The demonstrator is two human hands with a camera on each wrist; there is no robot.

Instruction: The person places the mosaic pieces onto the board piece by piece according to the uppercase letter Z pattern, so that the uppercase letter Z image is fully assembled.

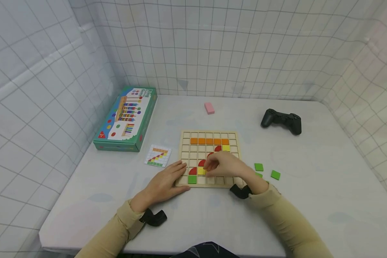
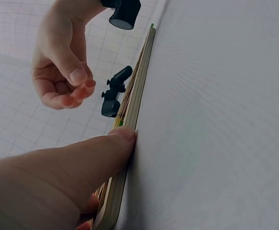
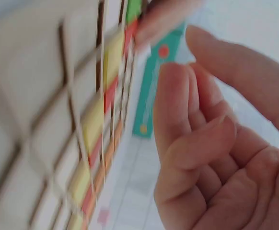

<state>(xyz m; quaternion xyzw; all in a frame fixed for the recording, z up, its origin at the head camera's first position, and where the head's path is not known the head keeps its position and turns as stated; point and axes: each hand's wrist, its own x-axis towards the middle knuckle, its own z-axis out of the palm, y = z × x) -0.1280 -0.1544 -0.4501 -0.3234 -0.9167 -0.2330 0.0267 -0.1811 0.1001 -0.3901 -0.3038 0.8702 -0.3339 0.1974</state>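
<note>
A wooden grid board lies on the table. Orange tiles form a row near its top, red rounded tiles and yellow tiles run in a diagonal, and one green tile sits at the lower left. My left hand rests at the board's lower left corner, its thumb touching the near edge. Above the lower middle hovers my right hand, hiding some cells. In the right wrist view, this hand has loosely bent fingers with nothing between them.
Loose green tiles lie right of the board, one partly behind my right wrist. A pattern card is on the left, near a green box. Farther back are a pink block and a black game controller.
</note>
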